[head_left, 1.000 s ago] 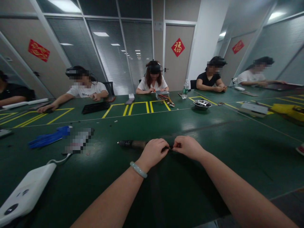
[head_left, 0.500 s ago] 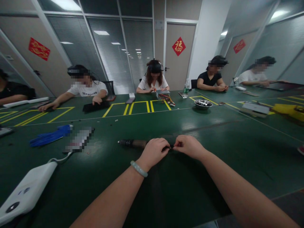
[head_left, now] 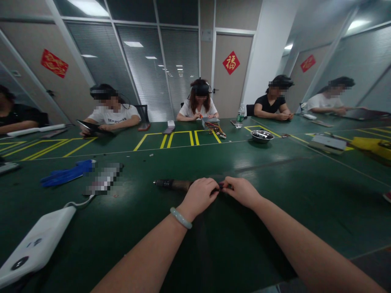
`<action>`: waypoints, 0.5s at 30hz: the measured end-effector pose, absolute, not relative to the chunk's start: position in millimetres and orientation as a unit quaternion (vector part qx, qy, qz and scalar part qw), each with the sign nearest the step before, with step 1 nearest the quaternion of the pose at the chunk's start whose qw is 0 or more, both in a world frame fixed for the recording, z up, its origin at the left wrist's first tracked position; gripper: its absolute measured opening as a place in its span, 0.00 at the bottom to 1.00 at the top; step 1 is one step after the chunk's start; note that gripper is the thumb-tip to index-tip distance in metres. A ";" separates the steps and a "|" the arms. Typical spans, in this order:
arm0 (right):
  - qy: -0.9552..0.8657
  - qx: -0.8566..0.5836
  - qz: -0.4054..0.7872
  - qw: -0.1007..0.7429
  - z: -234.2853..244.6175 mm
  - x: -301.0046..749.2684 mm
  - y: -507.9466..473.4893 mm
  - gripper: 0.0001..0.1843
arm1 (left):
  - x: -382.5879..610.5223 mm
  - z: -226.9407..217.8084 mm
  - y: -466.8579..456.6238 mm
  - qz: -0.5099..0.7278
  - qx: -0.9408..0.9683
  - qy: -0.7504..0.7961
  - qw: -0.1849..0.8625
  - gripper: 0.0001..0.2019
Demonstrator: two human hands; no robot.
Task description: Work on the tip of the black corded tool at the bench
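Observation:
A straight, stick-shaped electric screwdriver (head_left: pixel 180 185) lies across the green table, its black ringed nose pointing left and its body brownish. My left hand (head_left: pixel 201 193), with a pale green bangle on its wrist, is closed over the body's right part and hides much of it. Close by, my right hand (head_left: pixel 241 191) pinches with thumb and forefinger at the tool's right end. Something small and dark shows between the fingertips of both hands, too little of it to name.
On the left lie a blue glove (head_left: pixel 69 173), a phone (head_left: pixel 105 179) and a white power bank (head_left: pixel 38 244) cabled to it. Farther off stand a metal bowl (head_left: pixel 262 136), a water bottle (head_left: pixel 240 116) and a grey box with coloured wires (head_left: pixel 211 122). Several people sit across the table.
My hands stay at the tool's right end, the right fingers shifting slightly. Across the table, a person at the left has raised a dark flat panel. The whole view has moved a little.

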State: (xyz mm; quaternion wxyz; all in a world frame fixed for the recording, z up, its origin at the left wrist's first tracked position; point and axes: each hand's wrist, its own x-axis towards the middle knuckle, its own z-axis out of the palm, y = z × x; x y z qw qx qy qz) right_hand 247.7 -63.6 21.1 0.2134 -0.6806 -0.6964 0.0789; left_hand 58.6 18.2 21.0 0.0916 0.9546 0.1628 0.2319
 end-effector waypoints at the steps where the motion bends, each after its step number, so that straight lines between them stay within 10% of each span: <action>1: -0.692 -0.687 0.085 0.203 20.1 246.1 -63.4 0.02 | 57.9 21.2 18.2 0.231 0.955 0.161 0.089 0.04; 15: -0.692 -0.694 0.045 0.194 9.8 238.3 -57.4 0.06 | 41.4 28.4 13.3 0.276 0.949 0.128 0.078 0.20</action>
